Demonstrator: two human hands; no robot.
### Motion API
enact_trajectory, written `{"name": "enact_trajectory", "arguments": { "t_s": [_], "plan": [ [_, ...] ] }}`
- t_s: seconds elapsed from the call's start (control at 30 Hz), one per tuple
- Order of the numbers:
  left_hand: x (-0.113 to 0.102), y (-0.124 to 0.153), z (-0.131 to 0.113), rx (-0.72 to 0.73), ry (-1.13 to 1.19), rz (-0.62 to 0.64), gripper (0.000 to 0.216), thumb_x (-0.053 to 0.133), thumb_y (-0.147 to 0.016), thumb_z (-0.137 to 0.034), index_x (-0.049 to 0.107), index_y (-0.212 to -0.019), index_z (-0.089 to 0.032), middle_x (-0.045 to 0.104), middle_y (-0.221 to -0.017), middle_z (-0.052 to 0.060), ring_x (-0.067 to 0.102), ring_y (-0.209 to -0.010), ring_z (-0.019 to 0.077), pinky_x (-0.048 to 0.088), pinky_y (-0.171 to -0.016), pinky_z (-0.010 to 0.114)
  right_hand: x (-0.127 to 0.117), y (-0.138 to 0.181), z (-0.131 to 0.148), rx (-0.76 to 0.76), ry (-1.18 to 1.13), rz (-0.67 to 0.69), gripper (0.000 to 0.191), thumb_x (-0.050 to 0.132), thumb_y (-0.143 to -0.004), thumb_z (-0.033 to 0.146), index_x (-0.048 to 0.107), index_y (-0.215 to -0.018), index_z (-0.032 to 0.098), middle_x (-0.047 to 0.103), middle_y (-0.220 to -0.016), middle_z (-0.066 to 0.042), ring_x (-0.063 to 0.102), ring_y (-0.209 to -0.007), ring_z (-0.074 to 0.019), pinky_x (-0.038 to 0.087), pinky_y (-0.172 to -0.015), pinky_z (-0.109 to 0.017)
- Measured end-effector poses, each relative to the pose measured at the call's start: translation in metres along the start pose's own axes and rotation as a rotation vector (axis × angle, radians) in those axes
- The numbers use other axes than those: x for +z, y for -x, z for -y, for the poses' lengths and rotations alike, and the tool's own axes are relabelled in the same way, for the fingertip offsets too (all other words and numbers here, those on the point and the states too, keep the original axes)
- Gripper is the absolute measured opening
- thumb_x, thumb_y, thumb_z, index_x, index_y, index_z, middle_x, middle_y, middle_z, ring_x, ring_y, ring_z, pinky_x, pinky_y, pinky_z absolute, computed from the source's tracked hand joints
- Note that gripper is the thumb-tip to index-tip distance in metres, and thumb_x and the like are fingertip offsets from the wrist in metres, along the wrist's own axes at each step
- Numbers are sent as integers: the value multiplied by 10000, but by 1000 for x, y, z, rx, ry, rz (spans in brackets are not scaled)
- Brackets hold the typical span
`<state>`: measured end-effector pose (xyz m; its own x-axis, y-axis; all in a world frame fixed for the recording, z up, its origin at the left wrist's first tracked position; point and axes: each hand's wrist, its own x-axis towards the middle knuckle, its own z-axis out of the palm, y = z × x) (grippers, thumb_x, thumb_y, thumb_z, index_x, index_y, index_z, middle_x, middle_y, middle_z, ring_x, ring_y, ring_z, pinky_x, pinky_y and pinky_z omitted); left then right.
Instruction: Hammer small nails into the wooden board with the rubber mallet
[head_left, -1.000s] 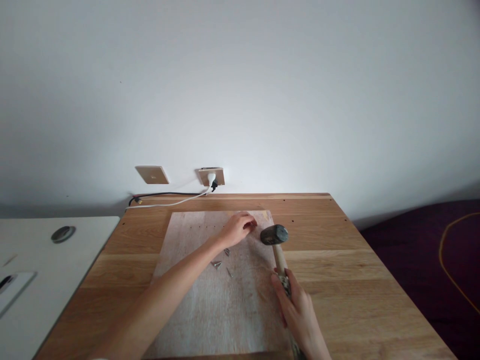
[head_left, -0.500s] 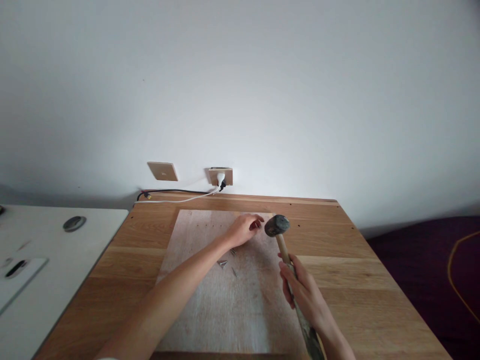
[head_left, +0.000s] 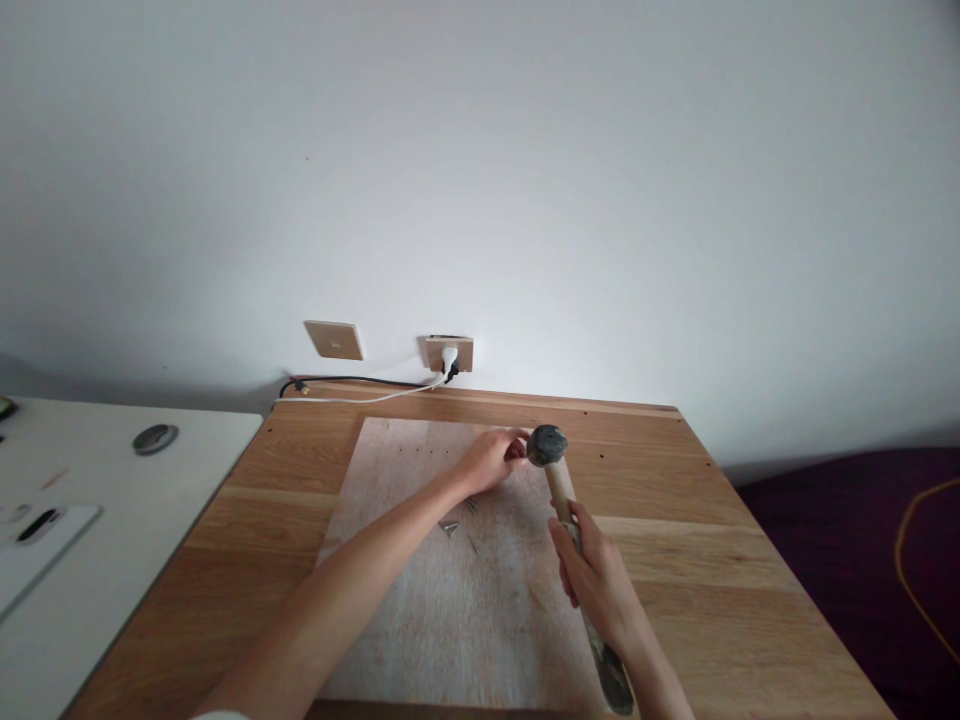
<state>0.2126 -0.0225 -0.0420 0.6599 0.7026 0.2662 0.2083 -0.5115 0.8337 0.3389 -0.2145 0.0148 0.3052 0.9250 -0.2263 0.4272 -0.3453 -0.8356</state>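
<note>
My right hand [head_left: 592, 565] is wrapped around the wooden handle of a rubber mallet [head_left: 547, 447], its black head raised beside my left fingers. My left hand [head_left: 491, 462] rests near the far right part of a pale wooden board [head_left: 442, 620], thumb and fingertips pinched together. What they hold, if anything, is hidden by the fingers and the mallet head. Several small metal nails [head_left: 450, 528] lie loose on the board below my left wrist. A row of small dark dots [head_left: 418, 451] runs along the board's far side, left of my left hand.
The board lies on a wooden table [head_left: 697, 560] against a white wall. A socket with plugs [head_left: 450, 357] and a wall plate [head_left: 334, 340] sit behind it; cables [head_left: 360, 399] run along the back edge. A white surface [head_left: 202, 440] with a round grey disc [head_left: 155, 438] adjoins at left.
The mallet head has shifted slightly left, closer to my left fingers, and my right hand has moved left with it. My left hand stays at about the same spot on the board.
</note>
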Motion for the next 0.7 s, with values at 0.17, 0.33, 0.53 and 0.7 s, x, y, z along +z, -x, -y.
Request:
{"name": "enact_trajectory", "arguments": {
  "t_s": [0.17,0.33,0.53,0.7],
  "plan": [
    [0,1,-2,-6,37,13,439,688,-815,-54,730,-1224,-207,781,-918,42,722,-812,181,525,-756,255,5,0,1,-7,16,-28,615,408,-935,656,556,-1254,151,516,-425,96,541,-347,-170,405,-378,-250],
    [-2,-2,-4,-2,26,22,400,676,-804,-53,728,-1181,-175,762,-904,45,697,-789,177,522,-744,263,5,1,5,11,21,-11,668,417,-910,677,551,-1265,127,511,-423,92,541,-351,-177,416,-386,-261],
    [-49,17,-21,85,-93,143,318,673,-756,-100,690,-1066,-165,687,-1045,62,640,-800,160,514,-758,271,2,13,-7,20,-63,-68,669,477,-913,698,558,-1262,133,488,-417,103,496,-348,-157,375,-383,-246],
    [-76,50,-46,219,-482,509,178,722,-704,-112,654,-834,-213,644,-909,40,629,-784,208,451,-659,292,3,19,-24,42,-95,-40,589,483,-928,695,593,-1173,171,473,-428,104,463,-349,-141,355,-378,-234]
  ]
}}
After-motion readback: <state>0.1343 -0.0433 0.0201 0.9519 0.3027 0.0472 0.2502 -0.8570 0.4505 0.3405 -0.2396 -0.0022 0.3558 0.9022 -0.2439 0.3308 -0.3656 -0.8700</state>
